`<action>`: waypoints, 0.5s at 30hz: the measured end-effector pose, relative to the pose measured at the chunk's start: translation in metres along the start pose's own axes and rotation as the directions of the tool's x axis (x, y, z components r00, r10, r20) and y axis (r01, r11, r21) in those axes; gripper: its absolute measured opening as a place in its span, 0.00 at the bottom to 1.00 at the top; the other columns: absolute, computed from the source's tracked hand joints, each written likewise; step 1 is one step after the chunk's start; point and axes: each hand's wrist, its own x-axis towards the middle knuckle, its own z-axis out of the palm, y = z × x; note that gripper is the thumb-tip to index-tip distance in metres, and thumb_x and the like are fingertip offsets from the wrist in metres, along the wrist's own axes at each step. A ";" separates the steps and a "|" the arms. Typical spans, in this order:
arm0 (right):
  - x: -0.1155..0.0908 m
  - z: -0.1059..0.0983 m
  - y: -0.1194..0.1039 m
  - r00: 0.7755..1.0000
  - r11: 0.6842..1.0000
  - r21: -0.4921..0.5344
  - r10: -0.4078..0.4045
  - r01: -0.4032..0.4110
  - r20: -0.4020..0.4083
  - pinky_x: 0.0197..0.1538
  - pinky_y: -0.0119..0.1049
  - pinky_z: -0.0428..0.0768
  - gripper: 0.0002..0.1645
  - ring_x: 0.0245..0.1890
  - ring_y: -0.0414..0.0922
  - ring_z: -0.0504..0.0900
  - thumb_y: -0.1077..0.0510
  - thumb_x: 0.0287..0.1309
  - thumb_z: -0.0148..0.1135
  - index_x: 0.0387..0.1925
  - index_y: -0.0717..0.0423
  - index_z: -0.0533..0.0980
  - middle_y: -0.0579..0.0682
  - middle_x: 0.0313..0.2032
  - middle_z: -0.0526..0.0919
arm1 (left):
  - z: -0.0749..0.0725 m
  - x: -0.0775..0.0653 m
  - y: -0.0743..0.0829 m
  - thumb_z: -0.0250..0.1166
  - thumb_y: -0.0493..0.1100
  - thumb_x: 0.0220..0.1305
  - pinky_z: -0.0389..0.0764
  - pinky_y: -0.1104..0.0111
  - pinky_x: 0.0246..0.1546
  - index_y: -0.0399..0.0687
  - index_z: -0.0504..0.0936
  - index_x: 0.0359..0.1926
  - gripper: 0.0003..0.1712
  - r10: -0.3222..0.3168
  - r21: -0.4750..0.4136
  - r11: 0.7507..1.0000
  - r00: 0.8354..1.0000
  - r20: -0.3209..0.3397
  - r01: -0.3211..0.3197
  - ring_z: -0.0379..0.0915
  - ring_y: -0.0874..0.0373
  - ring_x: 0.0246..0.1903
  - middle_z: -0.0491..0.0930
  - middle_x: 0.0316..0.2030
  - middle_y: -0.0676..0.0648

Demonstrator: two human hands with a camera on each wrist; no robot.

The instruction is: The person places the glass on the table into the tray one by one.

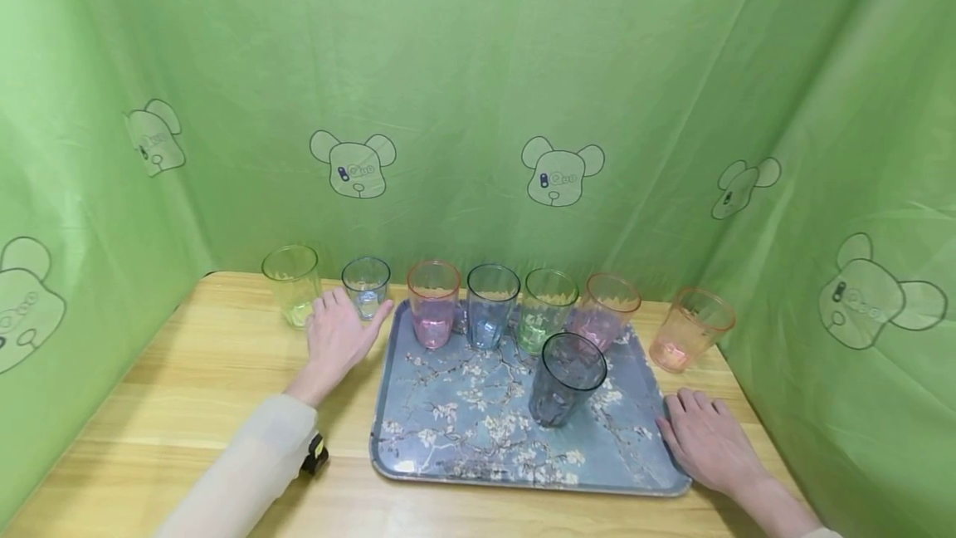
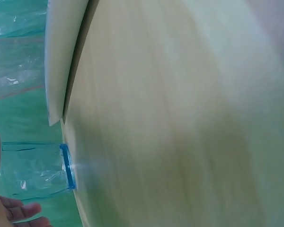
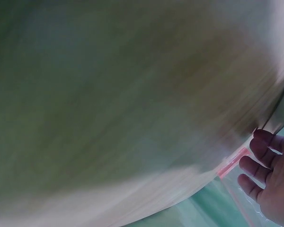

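Observation:
My left hand [image 1: 339, 335] reaches over the table, thumb spread from the fingers, holding nothing. Just beyond it stands a short blue-tinted glass [image 1: 366, 279]; in the left wrist view that blue glass [image 2: 35, 170] is beside the loosely bent fingers [image 2: 26, 211]. A yellow-green glass [image 1: 291, 276] stands to its left. Beside the tray's right edge, my right hand [image 1: 705, 438] is low over the table with relaxed fingers and nothing in its grasp. Beyond it is an orange glass [image 1: 690, 330], upright on the table.
A blue floral tray [image 1: 441, 451] lies between the hands. Along its back stand a pink glass [image 1: 433, 305], a blue glass [image 1: 491, 305], a green glass [image 1: 548, 310] and a red-rimmed glass [image 1: 608, 310]. A dark grey glass [image 1: 565, 380] stands nearer. Green curtains [image 1: 463, 65] enclose the wooden table [image 1: 187, 388].

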 end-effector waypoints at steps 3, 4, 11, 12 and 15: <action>0.000 -0.001 0.000 1.000 1.000 -0.001 0.000 0.000 0.006 0.37 0.49 0.69 0.13 0.34 0.51 0.74 0.49 0.58 0.60 0.33 0.54 0.71 0.49 0.28 0.70 | 0.003 0.002 0.000 0.45 0.81 0.57 0.70 0.59 0.31 0.30 0.69 0.47 0.54 -0.013 -0.002 1.000 1.000 0.003 0.013 0.67 0.45 0.35 0.71 0.37 0.36; 0.000 -0.001 -0.001 1.000 1.000 -0.002 -0.001 0.001 0.005 0.36 0.49 0.69 0.13 0.34 0.51 0.74 0.49 0.58 0.60 0.33 0.54 0.71 0.49 0.28 0.70 | 0.003 0.003 -0.001 0.46 0.81 0.57 0.70 0.59 0.31 0.30 0.69 0.47 0.53 -0.017 -0.006 1.000 1.000 0.004 0.018 0.67 0.45 0.35 0.71 0.36 0.37; 0.000 -0.001 0.000 1.000 1.000 -0.008 0.003 -0.003 0.008 0.35 0.49 0.69 0.13 0.34 0.52 0.75 0.49 0.58 0.60 0.33 0.54 0.71 0.50 0.28 0.71 | 0.009 0.007 -0.004 0.48 0.81 0.56 0.68 0.60 0.29 0.32 0.68 0.45 0.51 -0.032 -0.023 0.999 0.999 0.003 0.032 0.66 0.46 0.34 0.69 0.35 0.38; 0.000 -0.001 0.000 1.000 1.000 -0.008 0.005 -0.005 0.012 0.35 0.49 0.69 0.13 0.34 0.52 0.75 0.49 0.58 0.59 0.34 0.54 0.71 0.50 0.29 0.71 | 0.010 0.007 -0.004 0.48 0.81 0.56 0.68 0.61 0.28 0.33 0.68 0.44 0.51 -0.036 -0.021 0.999 0.999 0.002 0.037 0.66 0.46 0.34 0.69 0.35 0.39; 0.000 0.000 0.000 1.000 1.000 -0.007 0.010 -0.010 0.021 0.35 0.49 0.69 0.13 0.34 0.52 0.74 0.49 0.59 0.59 0.34 0.55 0.71 0.50 0.29 0.71 | 0.013 0.008 -0.005 0.47 0.82 0.55 0.67 0.61 0.28 0.33 0.68 0.44 0.52 -0.047 -0.015 0.999 0.999 -0.002 0.047 0.66 0.46 0.34 0.69 0.35 0.39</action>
